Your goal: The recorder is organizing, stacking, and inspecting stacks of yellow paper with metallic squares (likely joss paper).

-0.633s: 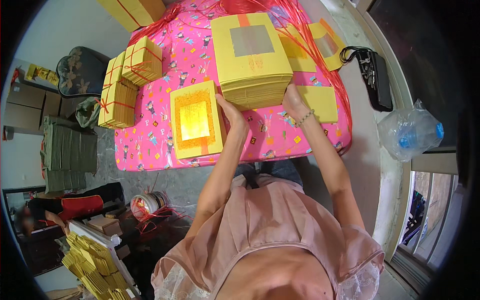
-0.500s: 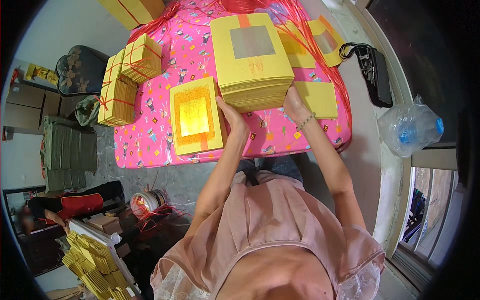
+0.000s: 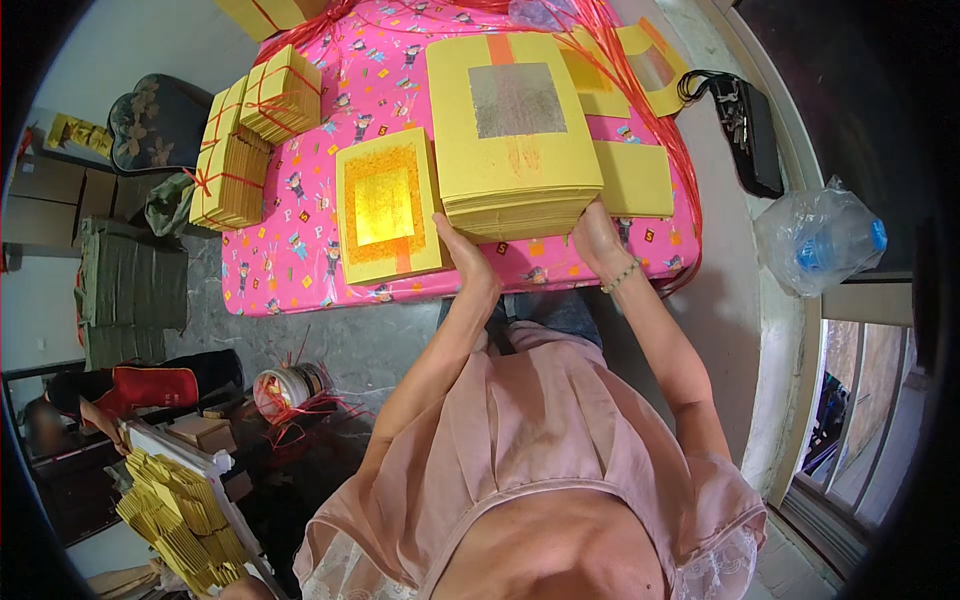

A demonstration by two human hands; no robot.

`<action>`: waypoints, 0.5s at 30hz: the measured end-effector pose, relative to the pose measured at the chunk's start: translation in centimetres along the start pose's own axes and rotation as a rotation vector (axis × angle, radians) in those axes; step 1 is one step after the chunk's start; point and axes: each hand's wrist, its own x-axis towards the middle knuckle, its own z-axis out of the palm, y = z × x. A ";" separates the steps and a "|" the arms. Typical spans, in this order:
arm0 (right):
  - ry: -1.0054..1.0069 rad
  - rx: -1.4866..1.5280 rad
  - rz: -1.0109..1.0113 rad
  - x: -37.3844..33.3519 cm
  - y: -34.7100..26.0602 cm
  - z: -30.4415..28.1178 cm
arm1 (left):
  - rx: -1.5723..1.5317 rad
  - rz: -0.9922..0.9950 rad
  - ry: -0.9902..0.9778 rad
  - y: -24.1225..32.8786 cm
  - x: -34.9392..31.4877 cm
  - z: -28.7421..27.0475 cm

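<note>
A thick stack of yellow paper sheets (image 3: 505, 165), with a silver-grey square and an orange stripe on its top sheet, is between my hands on the pink table. My left hand (image 3: 467, 262) grips its near left corner, the fingers partly hidden along the side. At the near right corner my right hand (image 3: 598, 243), with a beaded bracelet at the wrist, holds it with fingers tucked underneath or behind. Left of the stack lies a lower pile of yellow paper (image 3: 388, 210) with a gold square on an orange patch; my left hand is close beside it.
Bundles of yellow paper tied with red string (image 3: 235, 180) stand at the table's left. Red plastic strands (image 3: 665, 150) trail along the right edge, over loose yellow sheets (image 3: 640, 180). A black pouch with keys (image 3: 745, 140) and a clear plastic bag (image 3: 820, 240) lie on the ledge. A co-worker sits lower left.
The thick stack has come nearer to me, with both hands still on it. The low pile keeps its place on the table while the whole view shifts slightly.
</note>
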 end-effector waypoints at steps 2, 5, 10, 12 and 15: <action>-0.082 -0.077 0.035 -1.0 -0.3 0.0 | -0.021 -0.008 -0.013 -0.1 -0.4 -0.4; -0.020 0.020 0.052 -2.0 -0.1 0.0 | -0.036 0.003 -0.030 -0.1 -1.1 -0.8; -0.013 0.000 0.010 -2.4 0.9 -0.6 | -0.026 -0.001 -0.011 -0.1 -2.4 -1.1; -0.017 0.018 -0.006 -2.3 1.2 -1.1 | 0.028 0.035 -0.059 -0.3 -2.3 -1.4; -0.107 0.149 -0.107 -2.6 1.4 -2.3 | -0.037 0.009 -0.048 -0.3 -2.1 -2.4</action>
